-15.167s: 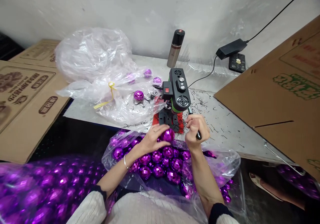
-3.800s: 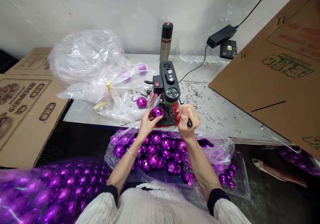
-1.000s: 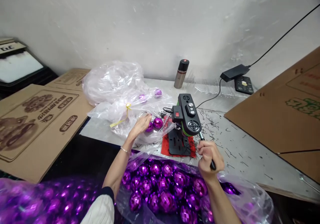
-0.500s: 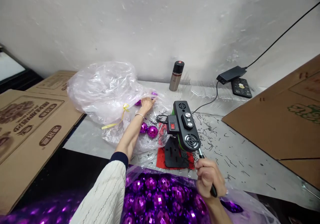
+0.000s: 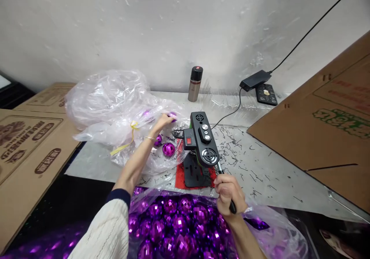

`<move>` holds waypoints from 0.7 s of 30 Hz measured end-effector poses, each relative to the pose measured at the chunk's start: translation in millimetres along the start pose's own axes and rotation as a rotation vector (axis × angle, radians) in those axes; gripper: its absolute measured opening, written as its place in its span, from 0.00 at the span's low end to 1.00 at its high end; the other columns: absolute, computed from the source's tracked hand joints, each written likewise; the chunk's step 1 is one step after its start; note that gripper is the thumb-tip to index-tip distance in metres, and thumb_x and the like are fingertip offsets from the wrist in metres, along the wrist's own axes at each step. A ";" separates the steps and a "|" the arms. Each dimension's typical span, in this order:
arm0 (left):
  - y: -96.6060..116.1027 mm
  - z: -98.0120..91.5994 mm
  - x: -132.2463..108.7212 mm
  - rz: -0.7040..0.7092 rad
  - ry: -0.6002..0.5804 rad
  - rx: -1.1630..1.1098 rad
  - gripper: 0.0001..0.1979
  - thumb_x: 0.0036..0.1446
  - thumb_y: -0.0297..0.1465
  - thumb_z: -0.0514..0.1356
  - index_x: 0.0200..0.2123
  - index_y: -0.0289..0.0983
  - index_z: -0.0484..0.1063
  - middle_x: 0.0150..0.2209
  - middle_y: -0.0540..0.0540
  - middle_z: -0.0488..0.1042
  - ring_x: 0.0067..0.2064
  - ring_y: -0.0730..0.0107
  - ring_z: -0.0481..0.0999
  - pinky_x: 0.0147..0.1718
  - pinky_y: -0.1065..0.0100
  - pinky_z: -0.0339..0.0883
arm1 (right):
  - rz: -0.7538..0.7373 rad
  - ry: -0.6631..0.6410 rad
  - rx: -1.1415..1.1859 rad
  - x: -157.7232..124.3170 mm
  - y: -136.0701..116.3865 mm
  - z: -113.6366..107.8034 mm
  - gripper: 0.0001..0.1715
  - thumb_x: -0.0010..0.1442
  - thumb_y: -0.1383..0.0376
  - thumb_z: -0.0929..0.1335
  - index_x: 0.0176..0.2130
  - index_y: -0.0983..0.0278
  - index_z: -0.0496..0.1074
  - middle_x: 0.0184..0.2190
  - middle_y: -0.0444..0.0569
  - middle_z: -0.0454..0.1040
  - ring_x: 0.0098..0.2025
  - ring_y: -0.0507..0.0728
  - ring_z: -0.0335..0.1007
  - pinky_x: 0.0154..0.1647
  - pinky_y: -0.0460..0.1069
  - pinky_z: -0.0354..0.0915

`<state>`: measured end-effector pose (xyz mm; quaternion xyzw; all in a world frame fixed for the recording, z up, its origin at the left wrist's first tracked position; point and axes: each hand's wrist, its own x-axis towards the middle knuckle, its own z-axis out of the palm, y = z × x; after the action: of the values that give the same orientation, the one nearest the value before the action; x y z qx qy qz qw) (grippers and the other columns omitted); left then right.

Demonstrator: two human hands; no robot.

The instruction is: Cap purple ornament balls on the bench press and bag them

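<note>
Left grip (image 5: 162, 121) touches a ball (image 5: 172, 115) left of the press (image 5: 202, 145), hold unclear: best pinch it squarely. Right grip (image 5: 227, 191), closed on the lever (image 5: 220, 169), should rest lightly.

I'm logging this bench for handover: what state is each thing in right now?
Left hand: stretched out, fingertips at a purple ball, grip unclear.
Right hand: shut on the lever handle.
Machine: upright on its base.
Flask: upright, capped.
Clear bag: gathered, tied with yellow ribbon.
Bag of purple balls: open on top.
</note>
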<state>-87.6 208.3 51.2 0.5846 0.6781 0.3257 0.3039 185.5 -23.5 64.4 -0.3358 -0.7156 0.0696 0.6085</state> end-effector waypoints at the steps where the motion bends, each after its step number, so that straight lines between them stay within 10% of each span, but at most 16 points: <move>1: -5.1 -10.0 -16.7 -0.010 -0.016 -0.056 0.17 0.61 0.42 0.61 0.40 0.32 0.78 0.36 0.42 0.81 0.38 0.64 0.78 0.38 0.67 0.71 | 0.007 0.003 0.009 -0.8 0.4 0.7 0.14 0.66 0.71 0.61 0.29 0.62 0.66 0.28 0.45 0.72 0.28 0.52 0.69 0.26 0.49 0.66; 6: -24.5 -36.0 -112.2 -0.215 -0.078 -0.702 0.24 0.60 0.49 0.62 0.47 0.35 0.77 0.41 0.39 0.82 0.34 0.64 0.80 0.30 0.66 0.75 | 0.027 0.041 0.030 1.2 0.4 4.1 0.14 0.66 0.71 0.61 0.29 0.61 0.67 0.28 0.45 0.72 0.28 0.52 0.69 0.26 0.49 0.64; 12: -19.5 12.3 -204.3 -0.178 -0.211 -0.952 0.30 0.57 0.46 0.67 0.61 0.44 0.69 0.55 0.41 0.79 0.48 0.59 0.83 0.47 0.58 0.80 | 0.033 0.079 0.012 22.1 -9.6 5.7 0.16 0.66 0.72 0.62 0.26 0.61 0.65 0.24 0.44 0.71 0.27 0.52 0.68 0.27 0.49 0.61; 21: -16.0 93.1 -223.5 0.076 -0.040 -0.473 0.32 0.55 0.44 0.70 0.58 0.38 0.68 0.51 0.38 0.80 0.51 0.55 0.81 0.54 0.54 0.74 | 0.032 0.057 0.017 41.5 -19.6 1.6 0.16 0.67 0.71 0.62 0.27 0.61 0.66 0.24 0.44 0.70 0.28 0.53 0.69 0.29 0.50 0.63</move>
<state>6.1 -6.9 -10.7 0.5285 0.5544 0.4748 0.4335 174.8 -14.5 108.2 -0.3438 -0.6921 0.0759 0.6301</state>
